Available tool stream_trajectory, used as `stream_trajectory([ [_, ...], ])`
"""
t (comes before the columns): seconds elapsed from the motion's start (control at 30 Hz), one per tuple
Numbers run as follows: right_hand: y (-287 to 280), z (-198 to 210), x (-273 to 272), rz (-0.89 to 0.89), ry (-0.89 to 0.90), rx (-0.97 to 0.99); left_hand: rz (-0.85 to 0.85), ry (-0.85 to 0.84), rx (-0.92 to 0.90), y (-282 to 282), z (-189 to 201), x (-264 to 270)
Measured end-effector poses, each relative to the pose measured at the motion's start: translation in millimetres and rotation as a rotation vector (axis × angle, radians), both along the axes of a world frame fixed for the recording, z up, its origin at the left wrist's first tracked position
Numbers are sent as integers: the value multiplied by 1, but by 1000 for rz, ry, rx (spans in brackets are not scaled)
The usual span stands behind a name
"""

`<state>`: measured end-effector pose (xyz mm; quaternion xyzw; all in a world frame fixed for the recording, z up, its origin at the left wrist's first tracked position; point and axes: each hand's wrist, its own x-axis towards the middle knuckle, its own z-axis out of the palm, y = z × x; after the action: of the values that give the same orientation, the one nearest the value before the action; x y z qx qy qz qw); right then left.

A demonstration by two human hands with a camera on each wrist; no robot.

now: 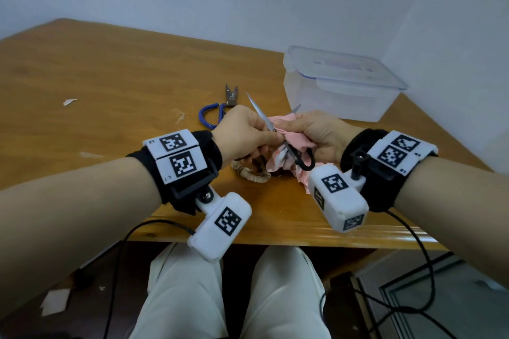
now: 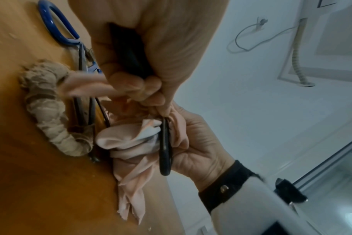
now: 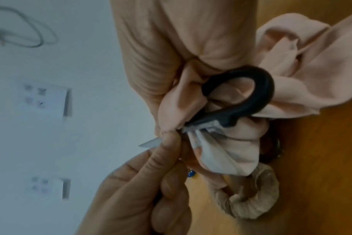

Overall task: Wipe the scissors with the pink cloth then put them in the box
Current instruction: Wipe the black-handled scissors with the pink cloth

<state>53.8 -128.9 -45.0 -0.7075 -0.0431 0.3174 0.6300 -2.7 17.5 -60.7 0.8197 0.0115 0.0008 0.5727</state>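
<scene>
Table (image 1: pixel 110 69), wooden, is the largest item I log; on its far right corner sits the box (image 1: pixel 338 85), clear plastic, its lid resting on top, so it will want opening before anything goes in. Pink cloth (image 1: pixel 293 140): soft, limp, bunched in my right hand (image 1: pixel 319 132), whose fingers curl round it and press it onto one blade; a loose tail hangs to the tabletop. Scissors (image 1: pixel 278 135): small, black handle loops, thin steel blades spread open, held above the near table edge between both hands; my left hand (image 1: pixel 242 129) grips one loop and pinches near the pivot. I judge them light and rigid, the blades slick and sharp at the points, so the safe hold is the handle loops or the pivot, never the tips. Blue-handled scissors (image 1: pixel 212 115) lie flat just beyond my left hand. Beige scrunchie (image 1: pixel 252 173) lies under the hands, touching the cloth. Paper scrap (image 1: pixel 69 102) sits well apart at left. Writing: none legible; only square coded markers on the wrist units, and no brand is visible anywhere.
</scene>
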Motion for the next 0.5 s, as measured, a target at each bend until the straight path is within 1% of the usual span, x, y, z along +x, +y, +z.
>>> stream_trajectory([
  [0.13, -2, 3, 4, 22, -78, -75, -26, -8, 16, 1, -1, -1],
  [0.3, -11, 7, 2, 109, -47, -59, -19, 38, 2, 1, -2, -1],
  [0.37, -11, 6, 2, 84, -51, -52, -13, 29, 3, 1, -2, -1],
  [0.5, -1, 2, 0, -14, -127, -90, 13, -34, 24, 0, -2, 1],
])
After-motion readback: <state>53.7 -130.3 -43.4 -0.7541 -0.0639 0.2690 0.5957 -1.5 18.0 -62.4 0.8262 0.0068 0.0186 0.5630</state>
